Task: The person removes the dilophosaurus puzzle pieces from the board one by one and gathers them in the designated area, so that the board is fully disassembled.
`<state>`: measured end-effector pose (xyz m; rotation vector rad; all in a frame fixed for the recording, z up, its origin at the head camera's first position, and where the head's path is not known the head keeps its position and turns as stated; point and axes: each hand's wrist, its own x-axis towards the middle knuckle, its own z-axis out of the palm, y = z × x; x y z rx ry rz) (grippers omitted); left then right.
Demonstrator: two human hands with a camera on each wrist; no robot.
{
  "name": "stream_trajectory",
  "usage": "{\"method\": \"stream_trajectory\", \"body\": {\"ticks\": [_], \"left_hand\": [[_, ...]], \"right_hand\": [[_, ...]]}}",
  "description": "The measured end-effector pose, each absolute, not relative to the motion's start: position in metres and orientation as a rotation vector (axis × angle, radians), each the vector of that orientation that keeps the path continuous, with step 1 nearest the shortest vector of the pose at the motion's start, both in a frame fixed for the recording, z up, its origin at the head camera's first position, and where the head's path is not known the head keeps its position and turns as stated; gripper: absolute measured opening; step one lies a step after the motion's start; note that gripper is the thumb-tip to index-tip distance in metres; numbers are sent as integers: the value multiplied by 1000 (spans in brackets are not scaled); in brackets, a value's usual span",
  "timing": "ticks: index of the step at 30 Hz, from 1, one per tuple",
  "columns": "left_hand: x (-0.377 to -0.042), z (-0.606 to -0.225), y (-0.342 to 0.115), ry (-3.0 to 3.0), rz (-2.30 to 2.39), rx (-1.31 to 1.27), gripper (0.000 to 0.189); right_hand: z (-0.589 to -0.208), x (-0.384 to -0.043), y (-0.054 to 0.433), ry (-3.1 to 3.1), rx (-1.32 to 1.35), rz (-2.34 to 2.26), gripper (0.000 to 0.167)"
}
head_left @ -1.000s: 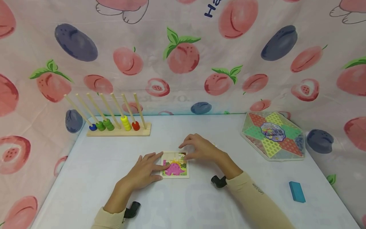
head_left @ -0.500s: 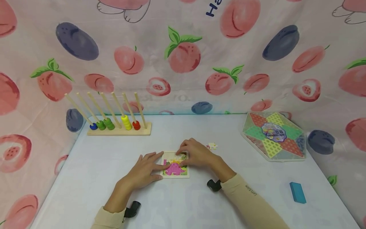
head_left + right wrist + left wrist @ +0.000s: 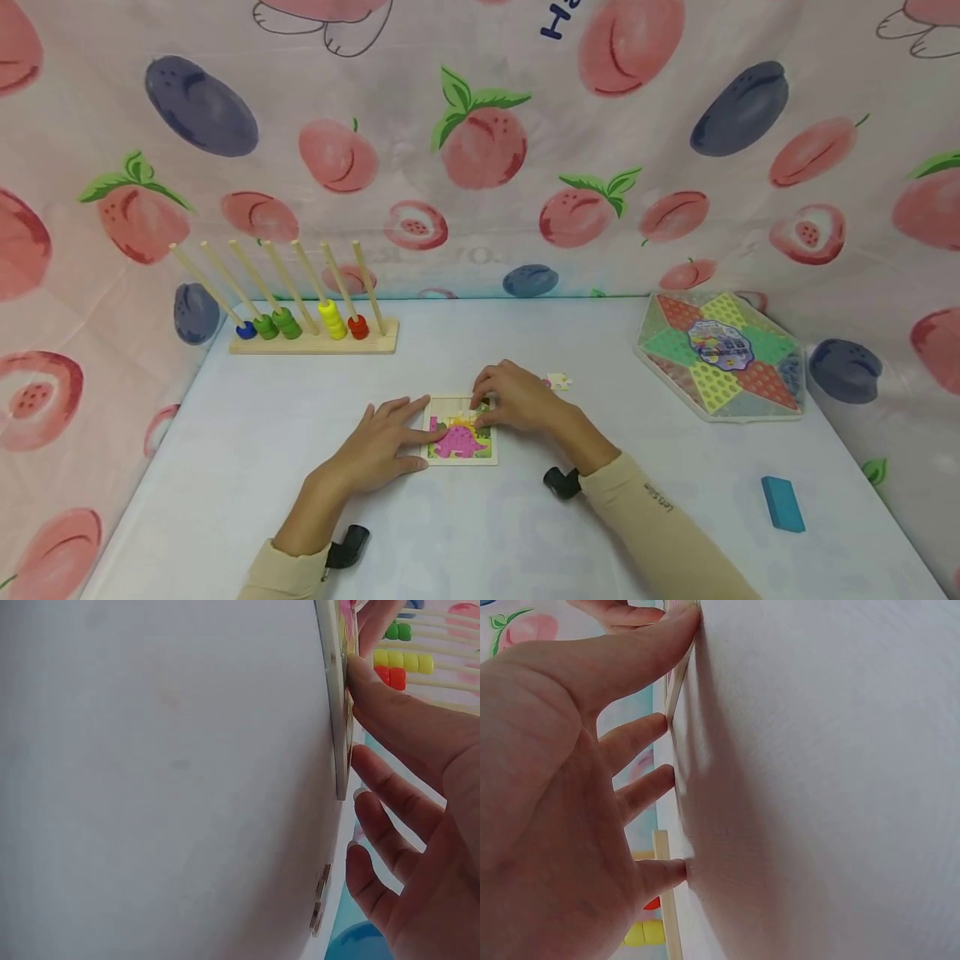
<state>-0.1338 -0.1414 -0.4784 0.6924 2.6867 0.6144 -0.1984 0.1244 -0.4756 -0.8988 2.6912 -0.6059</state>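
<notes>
A small wooden jigsaw puzzle (image 3: 456, 446) lies in its square tray, showing a pink dinosaur with yellow back plates. Bare wood shows along the top left of the tray. My left hand (image 3: 378, 446) steadies it from the left, fingers spread, one finger on the dinosaur and the thumb (image 3: 641, 660) at the lower corner. My right hand (image 3: 521, 398) bends over the upper right, pinching a puzzle piece between thumb and index finger at the picture; its fingers mostly hide the piece. In the right wrist view the thumb (image 3: 397, 709) touches the puzzle face.
Loose puzzle pieces (image 3: 557, 382) lie just beyond my right hand. A wooden bead-counting rack (image 3: 311, 346) stands at the back left. A hexagonal Chinese checkers box (image 3: 720, 354) sits at the back right, and a blue block (image 3: 783, 504) lies at the right. A fruit-print cloth hangs behind.
My right hand has come down and left onto the puzzle's upper right, then shifted slightly right, uncovering the loose pieces behind it. The left hand stays in place.
</notes>
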Motion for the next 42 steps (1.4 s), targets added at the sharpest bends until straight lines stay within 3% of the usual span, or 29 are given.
{"method": "stream_trajectory", "body": {"ticks": [15,42], "left_hand": [[-134,-480,-141,2681,629,694,46],[-133,-478,-141,2684,641,690,46]], "right_hand": [[-471,-193,117,2653,-656,-682,17],[-469,-189,112,2684,-610,-665,18]]}}
